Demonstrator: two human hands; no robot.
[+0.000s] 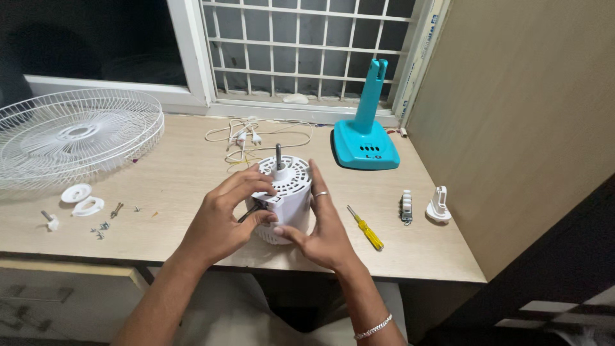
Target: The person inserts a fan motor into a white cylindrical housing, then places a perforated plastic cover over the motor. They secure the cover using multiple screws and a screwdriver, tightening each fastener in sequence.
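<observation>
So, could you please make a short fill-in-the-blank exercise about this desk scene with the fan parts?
1. Both hands, the left hand and the right hand, hold the white ____ housing with a metal shaft on top.
2. The screwdriver has a ____ handle.
3. The wire fan guard lies at the ____ end of the desk.
4. The fan stand by the window is ____ in colour.

Missing words: motor; yellow; left; blue

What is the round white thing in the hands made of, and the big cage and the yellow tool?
Motor housing: looks like white moulded plastic, matte, with vent slots; its shaft looks like grey metal.
Fan guard: thin wire, probably white-coated metal.
Screwdriver: see-through yellow handle, likely plastic, with a metal tip.
</observation>
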